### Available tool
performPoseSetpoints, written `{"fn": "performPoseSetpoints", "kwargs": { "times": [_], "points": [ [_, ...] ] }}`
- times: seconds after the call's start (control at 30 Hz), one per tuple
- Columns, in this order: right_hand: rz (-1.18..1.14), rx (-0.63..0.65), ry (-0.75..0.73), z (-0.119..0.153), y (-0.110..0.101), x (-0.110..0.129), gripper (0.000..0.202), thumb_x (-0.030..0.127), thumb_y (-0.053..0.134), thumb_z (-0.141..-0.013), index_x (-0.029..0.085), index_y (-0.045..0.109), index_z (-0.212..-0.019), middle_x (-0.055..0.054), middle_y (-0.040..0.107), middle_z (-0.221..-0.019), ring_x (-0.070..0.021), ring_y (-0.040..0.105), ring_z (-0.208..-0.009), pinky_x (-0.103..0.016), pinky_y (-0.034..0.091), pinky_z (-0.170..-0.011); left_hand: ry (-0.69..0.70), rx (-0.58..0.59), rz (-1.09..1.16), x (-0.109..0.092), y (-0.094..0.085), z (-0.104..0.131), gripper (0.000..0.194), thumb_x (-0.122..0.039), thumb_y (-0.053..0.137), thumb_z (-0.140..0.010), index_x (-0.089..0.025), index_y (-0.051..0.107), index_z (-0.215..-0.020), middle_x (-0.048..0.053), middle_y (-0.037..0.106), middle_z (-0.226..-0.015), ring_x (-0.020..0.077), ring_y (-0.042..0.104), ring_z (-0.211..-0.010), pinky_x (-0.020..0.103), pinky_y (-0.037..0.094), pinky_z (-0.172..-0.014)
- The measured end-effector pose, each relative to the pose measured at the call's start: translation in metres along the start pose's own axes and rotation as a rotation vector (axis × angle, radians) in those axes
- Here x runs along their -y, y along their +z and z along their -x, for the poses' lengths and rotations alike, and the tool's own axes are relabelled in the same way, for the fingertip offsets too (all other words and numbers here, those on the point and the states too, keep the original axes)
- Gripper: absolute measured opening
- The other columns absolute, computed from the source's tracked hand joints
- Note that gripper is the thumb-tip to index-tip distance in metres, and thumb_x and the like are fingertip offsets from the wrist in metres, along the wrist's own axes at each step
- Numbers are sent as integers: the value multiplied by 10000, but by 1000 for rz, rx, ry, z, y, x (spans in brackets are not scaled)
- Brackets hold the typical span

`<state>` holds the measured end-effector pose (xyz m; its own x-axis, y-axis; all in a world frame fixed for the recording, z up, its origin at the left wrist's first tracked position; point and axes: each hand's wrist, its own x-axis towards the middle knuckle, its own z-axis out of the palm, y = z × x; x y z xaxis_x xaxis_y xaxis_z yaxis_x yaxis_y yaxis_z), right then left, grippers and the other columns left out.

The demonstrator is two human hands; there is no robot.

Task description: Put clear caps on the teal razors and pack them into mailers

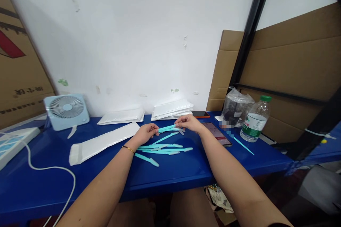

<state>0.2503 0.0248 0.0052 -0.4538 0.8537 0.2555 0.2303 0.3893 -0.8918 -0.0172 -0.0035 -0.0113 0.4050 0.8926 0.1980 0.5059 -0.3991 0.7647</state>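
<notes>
Several turquoise eyebrow razors (167, 128) with pale covered tips are held level above the blue table. My left hand (146, 133) is closed on their handle ends. At the tip end, the fingers of my right hand (188, 122) pinch the same bunch. Just below, more loose eyebrow razors (162, 149) lie spread on the table, most with their tips to the right. Some of their handles are hidden behind my left wrist. To the left of my left hand lies a long white padded envelope (102, 143).
White envelopes are stacked in two piles, one (121, 116) left and one (172, 109) right, by the wall. A blue fan (67, 110) and white cable (50, 167) are at left. A phone (217, 134), water bottle (255, 120) and a thin turquoise stick (243, 145) are at right.
</notes>
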Motion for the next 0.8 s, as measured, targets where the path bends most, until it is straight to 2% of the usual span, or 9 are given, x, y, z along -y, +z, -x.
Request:
{"fn": "performPoseSetpoints", "kwargs": {
  "times": [0.1, 0.2, 0.37, 0.43, 0.5, 0.63, 0.7, 0.8],
  "points": [
    [45, -41, 14, 2, -11, -6, 395, 405, 701, -615, 89, 687, -853, -77, 670, -700, -155, 607, -645, -249, 472, -586, -17, -35, -27, 4, -3, 0, 335, -468, 467, -770, -165, 564, -874, 34, 659, -777, 112, 505, -577, 248, 424, -583],
    [201, -29, 78, 3, -18, -10, 390, 413, 694, -608, 87, 694, -823, -79, 675, -732, -156, 596, -664, -256, 459, -619, -30, -59, -31, 8, -5, -1, 357, -473, 454, -770, -155, 550, -901, 42, 657, -794, 112, 505, -577, 252, 431, -588],
    [287, 20, -16, 1, -8, -7, 388, 455, 639, -675, 116, 699, -854, -86, 672, -848, -165, 584, -753, -243, 434, -648, -17, -42, -42, 6, -2, -1, 366, -483, 441, -778, -158, 549, -906, 39, 661, -791, 116, 526, -584, 249, 443, -594],
    [313, 67, -33, 0, -6, -6, 377, 460, 642, -668, 116, 703, -808, -82, 666, -830, -167, 579, -752, -238, 428, -640, -18, -41, -105, 4, -1, -1, 345, -464, 422, -793, -165, 554, -907, 31, 666, -798, 120, 542, -597, 243, 444, -596],
    [353, 59, -22, 0, -9, -7, 372, 461, 641, -667, 114, 704, -785, -76, 658, -809, -165, 574, -742, -236, 421, -633, -30, -66, -186, 4, -3, 0, 329, -439, 392, -809, -175, 557, -916, 22, 672, -812, 127, 557, -614, 243, 444, -606],
    [507, -54, 53, 2, -20, -13, 342, 445, 641, -675, 131, 701, -795, -59, 638, -793, -161, 555, -736, -242, 404, -651, -64, -157, -311, 8, -9, 1, 285, -397, 403, -801, -198, 587, -887, 23, 667, -827, 172, 579, -725, 274, 423, -674],
    [621, -106, 23, 2, -19, -14, 304, 428, 662, -661, 168, 697, -814, -44, 616, -848, -163, 538, -781, -258, 390, -706, -72, -186, -377, 9, -9, 0, 247, -384, 464, -765, -208, 618, -844, 38, 655, -859, 205, 570, -810, 289, 407, -705],
    [750, -55, -47, 0, -8, -11, 265, 416, 691, -644, 229, 694, -831, -34, 566, -956, -196, 499, -923, -315, 337, -827, -58, -221, -451, 6, -5, 1, 272, -401, 527, -727, -219, 643, -893, 61, 623, -959, 235, 536, -905, 302, 395, -730]
  ]
}}
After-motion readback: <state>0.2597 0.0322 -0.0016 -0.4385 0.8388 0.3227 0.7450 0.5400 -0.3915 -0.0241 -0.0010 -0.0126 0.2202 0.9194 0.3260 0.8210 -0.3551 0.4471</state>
